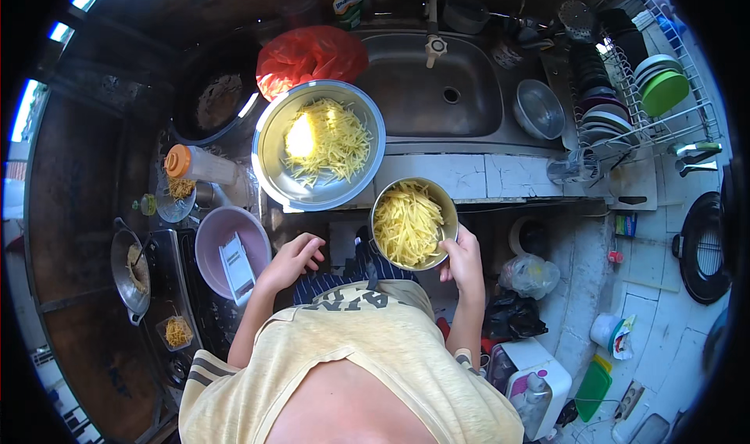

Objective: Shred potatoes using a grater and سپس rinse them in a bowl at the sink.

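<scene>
My right hand grips the rim of a round metal bowl and holds it in front of my waist. Pale yellow shredded strips, which look like potato, fill that bowl. My left hand is in the air with nothing in it, its fingers slightly curled and apart, between the held bowl and a pink plastic basin. A white grater leans inside the basin. Beyond my hands, a large basin on the counter edge holds more of the shredded strips, lit partly by a bright sun patch.
A steel sink with a faucet, a red plastic bag and a metal bowl lie beyond. At left are an orange-lidded container and a wok on the stove. A dish rack stands at right.
</scene>
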Available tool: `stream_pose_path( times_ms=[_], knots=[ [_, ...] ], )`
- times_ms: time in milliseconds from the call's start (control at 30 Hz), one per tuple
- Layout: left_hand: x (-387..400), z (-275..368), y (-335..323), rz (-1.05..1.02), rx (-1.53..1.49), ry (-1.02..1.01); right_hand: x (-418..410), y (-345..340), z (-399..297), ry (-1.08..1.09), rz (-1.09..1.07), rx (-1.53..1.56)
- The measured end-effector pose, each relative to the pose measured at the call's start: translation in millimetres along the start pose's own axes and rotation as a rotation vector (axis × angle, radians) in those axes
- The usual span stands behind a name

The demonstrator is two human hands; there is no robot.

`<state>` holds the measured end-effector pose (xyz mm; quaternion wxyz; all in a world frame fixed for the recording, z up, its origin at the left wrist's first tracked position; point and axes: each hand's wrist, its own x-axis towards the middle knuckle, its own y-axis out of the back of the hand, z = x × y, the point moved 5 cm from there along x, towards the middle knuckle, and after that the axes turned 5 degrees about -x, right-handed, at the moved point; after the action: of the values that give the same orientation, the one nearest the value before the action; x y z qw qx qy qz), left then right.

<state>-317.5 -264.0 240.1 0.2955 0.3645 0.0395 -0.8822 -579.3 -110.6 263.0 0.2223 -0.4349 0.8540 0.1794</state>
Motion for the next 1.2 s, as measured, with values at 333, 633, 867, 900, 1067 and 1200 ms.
stream_pose_path(
  times_ms=[333, 633, 867, 900, 1067, 1200],
  knots=[
    [116.7, 144.0, -134.6, -0.078, -0.467, -0.183, 62.1, 59.7, -81.6, 0.138, 0.194, -0.294],
    [201.9, 135.1, -130.6, 0.149, -0.479, -0.172, 120.6, 70.0, -132.7, 0.394, 0.604, -0.654],
    [276.8, 116.0, -130.3, 0.304, -0.498, -0.11, 200.1, 40.5, -119.7, 0.62, 0.327, -0.91],
    [288.0, 115.5, -131.9, 0.303, -0.465, -0.071, 215.7, 43.3, -127.1, 0.632, 0.275, -0.913],
    [334.9, 101.2, -109.0, 0.399, -0.349, 0.03, 283.4, 22.6, -188.5, 0.535, 0.097, -0.898],
    [361.5, 121.3, -103.2, 0.457, -0.314, 0.018, 340.5, 13.0, -206.5, 0.768, 0.008, -1.087]
  ],
)
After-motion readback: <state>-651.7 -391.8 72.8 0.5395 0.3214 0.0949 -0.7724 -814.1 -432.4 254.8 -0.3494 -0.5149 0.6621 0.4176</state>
